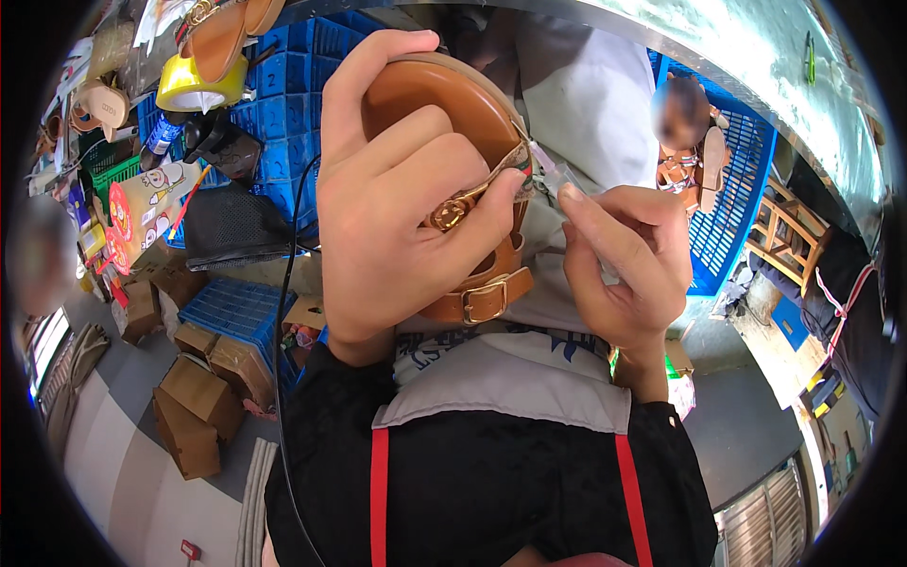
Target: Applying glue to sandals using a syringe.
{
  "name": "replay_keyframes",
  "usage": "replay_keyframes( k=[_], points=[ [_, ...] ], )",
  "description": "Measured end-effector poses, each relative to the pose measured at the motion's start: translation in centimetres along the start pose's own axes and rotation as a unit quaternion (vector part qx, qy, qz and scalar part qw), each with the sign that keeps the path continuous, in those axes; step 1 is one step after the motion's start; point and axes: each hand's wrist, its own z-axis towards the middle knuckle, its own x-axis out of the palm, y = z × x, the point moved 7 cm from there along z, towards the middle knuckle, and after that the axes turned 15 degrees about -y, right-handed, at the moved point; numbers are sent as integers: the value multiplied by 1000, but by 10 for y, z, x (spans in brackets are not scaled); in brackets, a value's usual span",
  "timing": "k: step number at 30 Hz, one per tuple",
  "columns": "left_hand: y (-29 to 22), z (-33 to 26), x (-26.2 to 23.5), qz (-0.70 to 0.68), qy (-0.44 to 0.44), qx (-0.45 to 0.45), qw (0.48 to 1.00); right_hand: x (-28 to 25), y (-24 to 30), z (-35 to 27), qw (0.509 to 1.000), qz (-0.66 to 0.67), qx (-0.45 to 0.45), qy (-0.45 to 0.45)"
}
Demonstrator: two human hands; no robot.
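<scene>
Left hand (pixel 406 203): clamped on the sandal, fingers curled over its band, thumb along the band's edge.
Sandal (pixel 453 90): in the left hand, up before the chest; long axis roughly away from the body, buckle (pixel 482 300) end nearer.
Band edge (pixel 516 163): on the sandal's right side, facing the right hand — left thumb touching it, right fingertips just beside.
Right hand (pixel 628 255): apart from the left, fingers bent, index tip at a clear piece (pixel 557 177); how firmly held, cannot tell.
Sandal's look: smooth tan-brown leather, striped band, gold emblem (pixel 453 210), gold-toned buckle.
Apron (pixel 510 383): pale grey, below the hands.
Beyond: blue crate (pixel 739 213) with sandals, off right — shiny counter (pixel 756 61) past it.
</scene>
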Motion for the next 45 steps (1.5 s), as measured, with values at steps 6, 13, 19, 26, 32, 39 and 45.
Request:
replay_keyframes(
  k=[6, 13, 19, 26, 32, 39, 45],
  points=[
    [0, -1, 0, -4, -6, 2, 1000, -1, -1, 0, 1000, 9, 0, 1],
    [0, 1, 1, -4, -1, 2, 1000, -2, -1, 0, 1000, 9, 18, 10],
    [-1, 0, 2, -4, -2, 0, 1000, -4, -2, -2, 1000, 13, 25, 9],
    [-1, -1, 2, -7, 5, 4, 1000, -6, 0, 0, 1000, 3, 11, 13],
    [-2, 1, 3, -9, 1, 3, 1000, -8, 1, 4, 1000, 3, 8, 15],
    [-2, 0, 2, -13, -1, 7, 1000, -11, 4, 10, 1000, 3, 7, 25],
    [-1, -1, 1, -10, 2, 11, 1000, -13, 5, 15, 999, 16, 25, 33]
  ],
)
